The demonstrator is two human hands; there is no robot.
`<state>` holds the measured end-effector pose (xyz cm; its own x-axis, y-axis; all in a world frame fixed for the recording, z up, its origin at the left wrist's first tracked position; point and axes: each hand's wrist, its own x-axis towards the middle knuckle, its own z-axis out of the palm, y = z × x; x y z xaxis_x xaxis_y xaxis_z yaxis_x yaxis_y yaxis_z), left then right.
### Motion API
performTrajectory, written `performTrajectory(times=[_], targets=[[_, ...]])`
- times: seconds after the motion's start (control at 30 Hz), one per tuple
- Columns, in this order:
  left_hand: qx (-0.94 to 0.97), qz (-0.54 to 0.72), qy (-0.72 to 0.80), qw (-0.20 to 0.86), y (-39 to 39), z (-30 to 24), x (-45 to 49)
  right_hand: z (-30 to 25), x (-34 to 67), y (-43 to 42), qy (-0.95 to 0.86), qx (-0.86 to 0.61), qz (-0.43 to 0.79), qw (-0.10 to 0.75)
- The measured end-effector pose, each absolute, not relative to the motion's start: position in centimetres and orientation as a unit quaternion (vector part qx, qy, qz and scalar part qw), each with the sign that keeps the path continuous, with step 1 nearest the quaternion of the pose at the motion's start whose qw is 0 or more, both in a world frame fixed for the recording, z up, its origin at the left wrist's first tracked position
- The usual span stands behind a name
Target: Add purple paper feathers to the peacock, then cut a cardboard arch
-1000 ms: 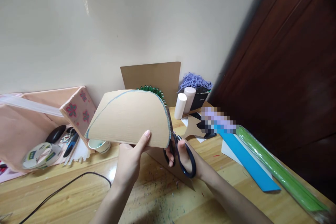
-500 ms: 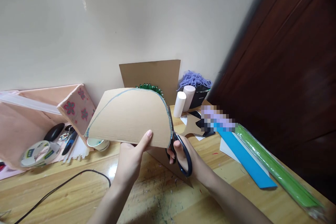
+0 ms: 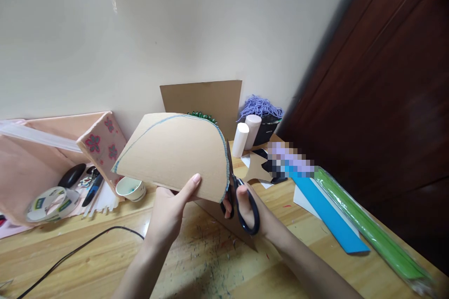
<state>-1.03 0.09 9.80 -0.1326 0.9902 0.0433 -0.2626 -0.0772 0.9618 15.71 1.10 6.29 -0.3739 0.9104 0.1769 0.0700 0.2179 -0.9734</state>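
My left hand (image 3: 171,208) grips a piece of cardboard (image 3: 175,154) by its near edge, thumb on top and fingers hidden underneath. A blue curved line runs along the cardboard's far side, and its right edge is rounded along that line. In my right hand (image 3: 250,208) is a pair of black-handled scissors (image 3: 250,224), thumb and fingers through the loops. The blades point away from me and lie along the cardboard's right edge. The blades look slightly parted. Both hands are above the wooden table (image 3: 196,252).
Left stand a pink box (image 3: 101,145) with a tape roll (image 3: 52,203), and a paper cup (image 3: 131,189). Behind are a brown board (image 3: 206,96), white rolls (image 3: 240,140) and purple yarn (image 3: 261,107). Right lie blue sheet (image 3: 326,210), green packet (image 3: 372,229) and cardboard scraps (image 3: 257,168).
The cardboard has turned slightly clockwise, its right end dipping lower. My left hand has shifted a little left, and the scissors have moved slightly right along with my right hand.
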Motion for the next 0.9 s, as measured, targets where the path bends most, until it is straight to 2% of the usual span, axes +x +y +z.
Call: performTrajectory(times=[0.33, 0.73, 0.9], targets=[[0.441, 0.545, 0.469, 0.537, -0.1, 11.3, -1.5, 5.4, 16.5, 1.6, -0.666, -0.347, 0.529, 0.395], [0.415, 0.558, 0.466, 0.547, -0.2, 10.1, -0.9, 6.3, 16.3, 1.1, -0.698, -0.417, 0.416, 0.408], [0.407, 0.560, 0.465, 0.552, -0.1, 10.5, -1.2, 6.4, 16.4, 1.4, -0.694, -0.424, 0.422, 0.400]])
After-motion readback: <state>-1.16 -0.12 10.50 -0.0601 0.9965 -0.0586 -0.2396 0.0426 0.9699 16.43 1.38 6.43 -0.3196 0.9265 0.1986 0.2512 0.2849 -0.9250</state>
